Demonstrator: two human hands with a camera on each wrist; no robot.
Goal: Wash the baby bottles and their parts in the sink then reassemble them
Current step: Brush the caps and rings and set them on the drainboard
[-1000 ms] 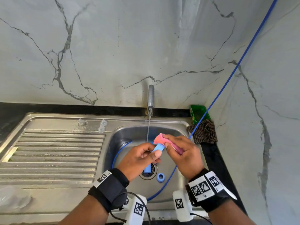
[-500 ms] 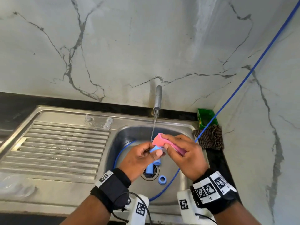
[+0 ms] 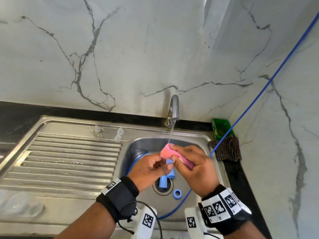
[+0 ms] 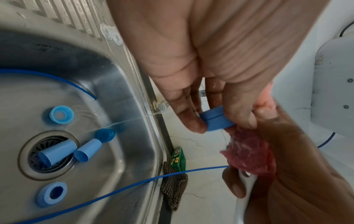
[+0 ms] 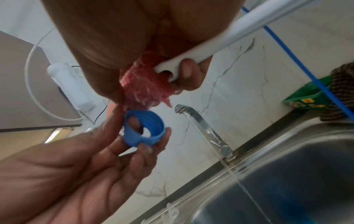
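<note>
Over the sink basin (image 3: 143,147), my left hand (image 3: 163,163) pinches a blue threaded screw ring (image 5: 143,131) between thumb and fingertips. My right hand (image 3: 179,157) grips a pink sponge brush (image 3: 167,150) by its white handle (image 5: 220,45), and the sponge presses on the top of the ring (image 4: 214,117). A thin stream from the tap (image 3: 174,107) falls onto the sponge. Two blue caps (image 4: 57,152) (image 4: 88,150) lie at the drain, with a smaller blue cap (image 4: 105,135) and two more blue rings (image 4: 61,114) (image 4: 51,194) on the basin floor.
Clear nipples (image 3: 119,134) stand on the drainboard's back edge. Clear bottles (image 3: 17,204) lie blurred at the front left. A blue cable (image 3: 259,94) runs from the right wall down into the basin. A green box (image 3: 221,129) and a checked cloth (image 3: 226,150) sit at the right corner.
Both hands stay under the tap with the ring and sponge. The sponge has shifted slightly on the ring, and the head view has drifted.
</note>
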